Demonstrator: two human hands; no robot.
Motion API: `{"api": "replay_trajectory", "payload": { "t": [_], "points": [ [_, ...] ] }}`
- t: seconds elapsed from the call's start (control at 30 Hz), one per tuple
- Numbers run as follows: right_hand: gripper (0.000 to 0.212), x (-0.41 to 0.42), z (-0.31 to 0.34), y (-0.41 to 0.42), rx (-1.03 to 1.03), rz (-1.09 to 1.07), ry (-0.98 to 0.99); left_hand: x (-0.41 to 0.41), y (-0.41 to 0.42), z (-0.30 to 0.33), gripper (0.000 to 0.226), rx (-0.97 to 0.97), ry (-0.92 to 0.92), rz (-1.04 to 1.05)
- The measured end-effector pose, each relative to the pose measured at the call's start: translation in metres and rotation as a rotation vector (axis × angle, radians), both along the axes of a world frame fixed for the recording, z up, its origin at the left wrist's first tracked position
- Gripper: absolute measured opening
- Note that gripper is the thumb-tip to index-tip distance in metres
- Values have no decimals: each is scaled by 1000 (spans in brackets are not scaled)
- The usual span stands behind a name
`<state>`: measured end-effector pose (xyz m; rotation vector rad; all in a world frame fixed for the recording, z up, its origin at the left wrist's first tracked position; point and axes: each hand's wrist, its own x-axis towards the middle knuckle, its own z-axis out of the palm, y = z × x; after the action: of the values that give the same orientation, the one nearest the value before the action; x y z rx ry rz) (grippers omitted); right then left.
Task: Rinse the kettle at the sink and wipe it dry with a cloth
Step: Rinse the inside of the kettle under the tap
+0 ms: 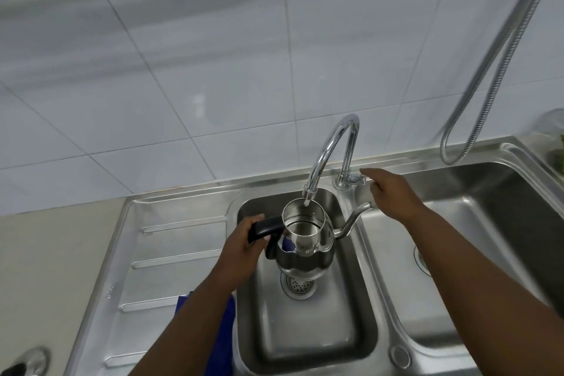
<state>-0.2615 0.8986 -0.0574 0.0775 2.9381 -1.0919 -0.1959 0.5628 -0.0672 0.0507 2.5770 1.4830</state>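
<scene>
A shiny steel kettle [305, 241] with a long thin spout and no lid hangs upright over the small left basin [308, 330] of the sink. My left hand [244, 244] grips its black handle. The kettle's open mouth sits right under the outlet of the curved chrome tap [331, 146], and a thin stream runs into it. My right hand [390, 192] rests on the tap's lever at the base, fingers around it. A blue cloth [227, 323] lies on the drainboard, mostly hidden under my left forearm.
The ribbed steel drainboard [171, 253] stretches to the left. A larger second basin [476, 238] lies to the right. A flexible metal hose [500, 70] hangs down the tiled wall at the right. A round metal lid-like object [30, 360] sits at the bottom left corner.
</scene>
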Motion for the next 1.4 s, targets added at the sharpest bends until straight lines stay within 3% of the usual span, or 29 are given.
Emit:
{"api": "replay_trajectory", "payload": {
  "t": [0.17, 0.27, 0.33, 0.43, 0.57, 0.93, 1.4],
  "points": [
    [51, 25, -9, 5, -34, 41, 30, -8, 2, -4, 42, 9, -10, 0],
    [45, 40, -16, -5, -6, -93, 225, -12, 1, -7, 41, 3, -15, -8],
    [37, 52, -21, -16, -156, -190, 263, -14, 1, -9, 41, 7, -25, 4],
    [35, 61, -28, -35, -494, -213, 66, -17, 1, -11, 40, 23, -43, 20],
    [34, 62, -32, -45, -636, -194, 19, -21, 0, -13, 39, 43, -50, 36],
    [21, 51, -36, -46, -676, -214, 7, -29, -1, -14, 39, 48, -45, 45],
    [21, 49, -38, -45, -673, -208, 3, -29, -2, -15, 41, 51, -44, 34]
  ]
}}
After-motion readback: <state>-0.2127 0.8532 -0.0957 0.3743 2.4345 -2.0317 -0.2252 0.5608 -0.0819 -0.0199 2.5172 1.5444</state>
